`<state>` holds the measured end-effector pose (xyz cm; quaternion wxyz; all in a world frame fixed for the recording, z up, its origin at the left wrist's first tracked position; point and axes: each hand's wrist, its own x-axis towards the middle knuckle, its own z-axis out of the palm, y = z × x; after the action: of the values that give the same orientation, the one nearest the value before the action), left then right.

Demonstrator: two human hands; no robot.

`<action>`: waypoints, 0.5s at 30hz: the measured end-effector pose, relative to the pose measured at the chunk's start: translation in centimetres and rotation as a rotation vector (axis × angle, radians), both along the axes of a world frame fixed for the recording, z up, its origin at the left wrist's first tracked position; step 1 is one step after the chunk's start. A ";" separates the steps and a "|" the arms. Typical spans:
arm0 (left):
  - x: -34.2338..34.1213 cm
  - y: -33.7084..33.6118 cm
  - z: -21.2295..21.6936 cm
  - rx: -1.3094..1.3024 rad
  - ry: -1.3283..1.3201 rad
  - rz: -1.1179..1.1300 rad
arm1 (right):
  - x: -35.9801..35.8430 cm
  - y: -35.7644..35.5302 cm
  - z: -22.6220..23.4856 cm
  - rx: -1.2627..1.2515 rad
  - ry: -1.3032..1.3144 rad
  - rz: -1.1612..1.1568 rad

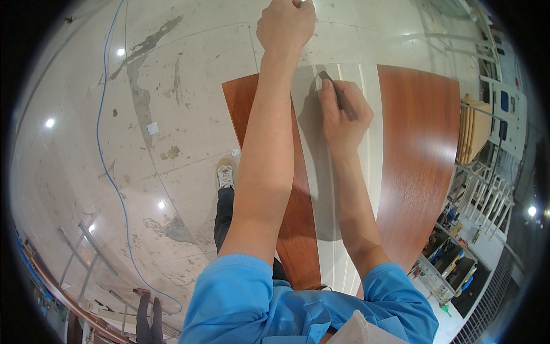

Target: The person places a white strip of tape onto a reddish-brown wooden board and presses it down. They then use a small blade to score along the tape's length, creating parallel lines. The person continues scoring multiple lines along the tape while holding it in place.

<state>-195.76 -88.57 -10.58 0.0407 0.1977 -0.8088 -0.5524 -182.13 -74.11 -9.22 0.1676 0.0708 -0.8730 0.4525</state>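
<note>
My right hand [347, 117] is closed around a dark, narrow, flat-sided tool [338, 94], its kind not clear. The tool's tip is over the pale, grooved middle strip [372, 143] of a reddish-brown wood-grain panel [421, 132]. Beyond the panel's far edge is my left hand [285, 24], its arm stretched across the panel's left part. Its fingers are curled, and whatever they hold is cut off by the top of the picture. My left arm's shadow falls along the pale strip.
A blue cable [98, 132] snakes over the stained tile floor at the left. To the right stand stacked boards [473, 132], a white rack [487, 192] and a bin of tools [452, 266]. Another person's legs [149, 318] show at the lower left, near metal frames [89, 252].
</note>
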 end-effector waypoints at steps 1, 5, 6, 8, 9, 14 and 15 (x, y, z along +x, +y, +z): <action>0.0 0.0 0.0 -0.002 0.005 0.003 | 0.1 0.1 0.0 0.009 -0.006 -0.002; 0.2 0.0 0.1 -0.016 0.013 -0.004 | 0.2 0.1 0.1 0.007 -0.022 -0.007; 0.3 0.0 0.1 -0.011 0.019 -0.007 | 0.2 0.1 0.0 -0.006 -0.022 -0.007; 0.4 0.0 0.2 -0.004 0.014 -0.008 | 0.3 0.1 0.0 0.006 -0.020 -0.010; 0.2 -0.1 0.2 -0.003 0.003 -0.005 | 0.3 0.1 0.0 0.012 -0.019 -0.012; 0.3 0.0 0.1 -0.024 0.010 -0.010 | 0.6 0.1 0.3 0.029 -0.033 -0.018; 0.2 -0.1 0.1 -0.033 0.006 -0.011 | 0.6 0.1 0.3 0.031 -0.039 -0.019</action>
<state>-195.60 -88.63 -10.51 0.0434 0.1909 -0.8186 -0.5399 -181.55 -74.00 -8.91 0.1538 0.0564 -0.8836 0.4388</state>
